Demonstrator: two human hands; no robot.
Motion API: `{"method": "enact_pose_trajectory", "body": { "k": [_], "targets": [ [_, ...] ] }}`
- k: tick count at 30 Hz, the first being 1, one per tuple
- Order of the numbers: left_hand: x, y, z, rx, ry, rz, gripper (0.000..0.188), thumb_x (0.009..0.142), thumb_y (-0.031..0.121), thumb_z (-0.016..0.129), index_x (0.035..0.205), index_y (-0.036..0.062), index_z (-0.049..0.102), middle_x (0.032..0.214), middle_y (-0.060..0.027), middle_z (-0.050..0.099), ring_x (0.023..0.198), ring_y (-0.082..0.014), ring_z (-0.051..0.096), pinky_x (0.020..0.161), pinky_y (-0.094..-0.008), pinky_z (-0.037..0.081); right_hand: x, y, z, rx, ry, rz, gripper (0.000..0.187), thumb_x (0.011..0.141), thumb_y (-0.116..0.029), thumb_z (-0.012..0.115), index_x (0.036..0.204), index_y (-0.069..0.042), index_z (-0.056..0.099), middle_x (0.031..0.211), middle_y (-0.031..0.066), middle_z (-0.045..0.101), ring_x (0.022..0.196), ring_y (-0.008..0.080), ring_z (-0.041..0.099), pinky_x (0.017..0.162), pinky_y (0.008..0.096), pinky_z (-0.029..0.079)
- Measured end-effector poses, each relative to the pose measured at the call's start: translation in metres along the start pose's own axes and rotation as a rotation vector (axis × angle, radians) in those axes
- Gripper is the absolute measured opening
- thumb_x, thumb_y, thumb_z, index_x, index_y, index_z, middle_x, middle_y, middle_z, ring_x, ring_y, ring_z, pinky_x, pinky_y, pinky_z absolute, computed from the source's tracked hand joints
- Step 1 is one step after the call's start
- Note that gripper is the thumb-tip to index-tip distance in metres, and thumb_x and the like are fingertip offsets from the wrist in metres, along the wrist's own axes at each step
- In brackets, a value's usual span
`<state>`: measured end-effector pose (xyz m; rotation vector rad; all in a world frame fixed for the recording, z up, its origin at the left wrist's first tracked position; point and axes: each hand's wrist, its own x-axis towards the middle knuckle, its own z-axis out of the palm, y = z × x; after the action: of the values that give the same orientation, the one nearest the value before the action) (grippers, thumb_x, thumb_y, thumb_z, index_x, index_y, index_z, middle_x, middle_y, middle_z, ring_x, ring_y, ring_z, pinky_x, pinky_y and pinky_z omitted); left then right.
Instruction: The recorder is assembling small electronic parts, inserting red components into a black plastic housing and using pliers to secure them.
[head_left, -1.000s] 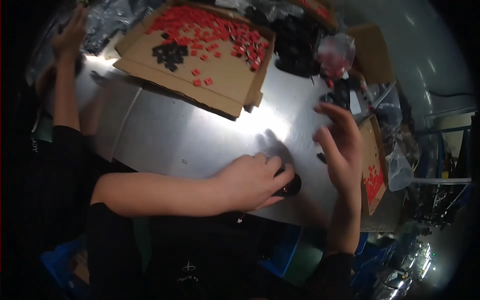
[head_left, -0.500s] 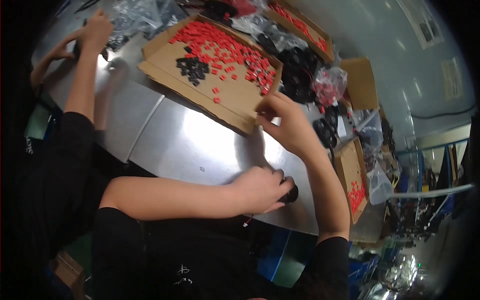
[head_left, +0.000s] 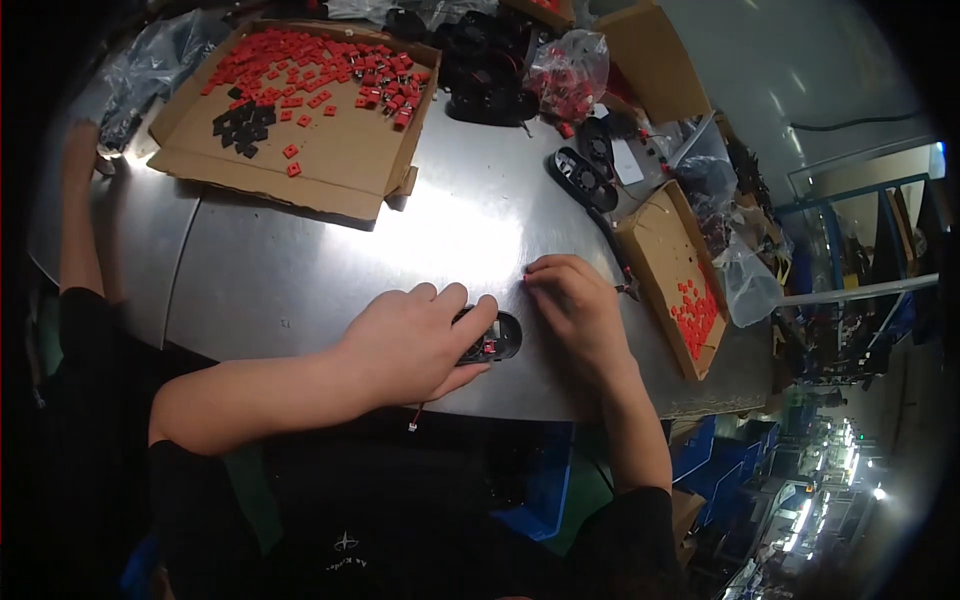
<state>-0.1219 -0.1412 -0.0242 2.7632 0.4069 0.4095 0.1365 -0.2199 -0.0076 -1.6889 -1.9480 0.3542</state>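
Note:
My left hand (head_left: 415,340) is closed around a black oval fan housing (head_left: 508,337) near the table's front edge. Small red and metal parts show inside the housing, though my fingers cover much of it. A thin lead with a white plug (head_left: 412,427) hangs from beneath that hand over the edge. Just right of the housing, apart from it, my right hand (head_left: 580,305) pinches a small red piece (head_left: 527,279) between thumb and fingertips. Farther back lies a shallow cardboard tray (head_left: 290,193) with many loose red pieces (head_left: 290,65) and a cluster of black pieces (head_left: 243,125).
A second cardboard tray (head_left: 650,240) with red pieces stands at the right. Behind it lie black fan housings (head_left: 585,180), a plastic bag of red parts (head_left: 570,75) and an open carton (head_left: 655,60). At far left, another person's arm (head_left: 80,215) reaches onto the metal table (head_left: 270,265).
My right hand has come back from the big tray's near right corner to beside the fan housing, a red piece in its fingertips. The housing now shows its inside. The view has shifted.

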Motion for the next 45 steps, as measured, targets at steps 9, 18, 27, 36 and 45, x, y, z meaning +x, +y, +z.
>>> {"method": "enact_pose_trajectory", "body": {
  "k": [9, 18, 27, 36, 45],
  "targets": [
    [-0.001, -0.002, 0.0, -0.008, -0.022, -0.018, 0.062, 0.09, 0.046, 0.075, 0.133, 0.0052, 0.056, 0.098, -0.0113, 0.062, 0.08, -0.0254, 0.066, 0.06, -0.0345, 0.055, -0.013, -0.058, -0.007, 0.147, -0.058, -0.065, 0.025, 0.078, 0.005, 0.08, 0.1, -0.004, 0.075, 0.107, 0.0098, 0.074, 0.096, 0.0243, 0.072, 0.083, 0.0325, 0.057],
    [-0.001, -0.005, 0.002, -0.045, -0.017, -0.027, 0.061, 0.089, 0.043, 0.076, 0.132, 0.0056, 0.054, 0.097, -0.0116, 0.061, 0.079, -0.0255, 0.067, 0.06, -0.0348, 0.056, -0.016, -0.071, 0.005, 0.07, -0.083, -0.059, 0.025, 0.076, 0.005, 0.081, 0.098, -0.004, 0.074, 0.106, 0.0092, 0.074, 0.095, 0.0257, 0.071, 0.081, 0.0332, 0.056],
    [0.001, -0.004, 0.004, -0.043, -0.006, -0.028, 0.061, 0.089, 0.044, 0.076, 0.13, 0.0052, 0.054, 0.096, -0.0112, 0.062, 0.078, -0.0254, 0.068, 0.059, -0.0332, 0.056, -0.017, -0.067, 0.005, 0.085, -0.082, -0.06, 0.024, 0.077, 0.005, 0.079, 0.099, -0.004, 0.075, 0.105, 0.0108, 0.073, 0.093, 0.0258, 0.07, 0.082, 0.0346, 0.055],
    [-0.001, -0.002, 0.004, -0.081, -0.03, -0.055, 0.059, 0.089, 0.044, 0.074, 0.132, 0.0073, 0.056, 0.097, -0.0106, 0.058, 0.08, -0.0259, 0.063, 0.064, -0.0365, 0.054, -0.026, -0.08, -0.003, 0.088, -0.151, 0.058, 0.029, 0.083, -0.001, 0.076, 0.112, -0.002, 0.072, 0.088, 0.0088, 0.062, 0.077, 0.0213, 0.063, 0.071, 0.0315, 0.051],
    [0.0, -0.003, 0.005, -0.037, 0.006, -0.036, 0.061, 0.087, 0.043, 0.078, 0.129, 0.0055, 0.054, 0.097, -0.0109, 0.062, 0.08, -0.025, 0.067, 0.059, -0.0347, 0.056, -0.025, -0.077, 0.001, 0.026, -0.175, -0.019, 0.027, 0.088, 0.003, 0.074, 0.114, -0.004, 0.07, 0.084, 0.0112, 0.066, 0.065, 0.0252, 0.066, 0.059, 0.0335, 0.053]
  ]
}}
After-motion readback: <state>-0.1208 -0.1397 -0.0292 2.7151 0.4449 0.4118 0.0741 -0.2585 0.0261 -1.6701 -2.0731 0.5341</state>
